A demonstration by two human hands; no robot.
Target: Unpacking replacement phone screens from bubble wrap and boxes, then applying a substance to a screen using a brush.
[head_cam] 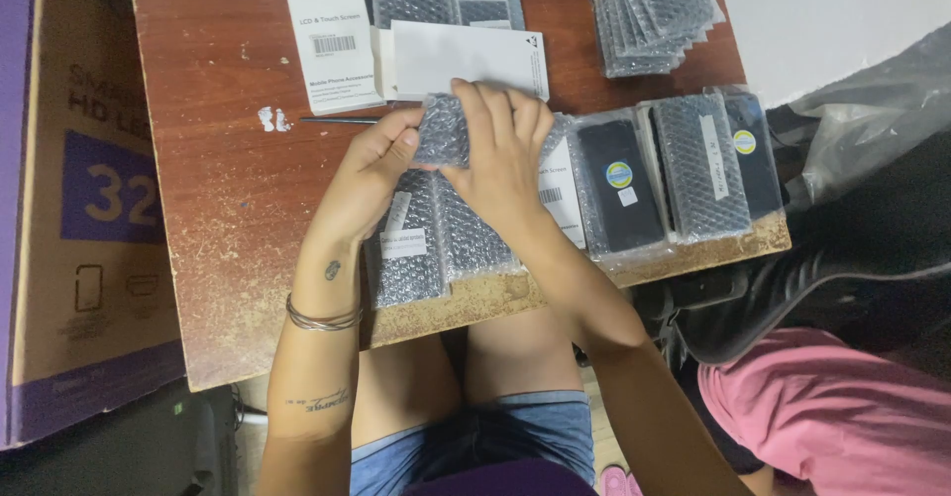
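Observation:
Both my hands grip one bubble-wrapped flat item (443, 131) above the middle of a small brown wooden table (228, 189). My left hand (367, 174) pinches its left edge with thumb and fingers. My right hand (500, 144) covers its right side, fingers spread over the wrap. Under my hands lie two more bubble-wrap pouches (436, 238), one with a white label. A row of black phone screens in clear sleeves and bubble wrap (674, 169) lies to the right of my hands.
White boxes (332, 35) and a white card (466, 55) sit at the table's far side, with a stack of bubble pouches (649, 10) at back right. A thin dark tool (342, 119) lies near my left hand. A large cardboard box (79, 209) stands left; pink fabric (832, 407) lies lower right.

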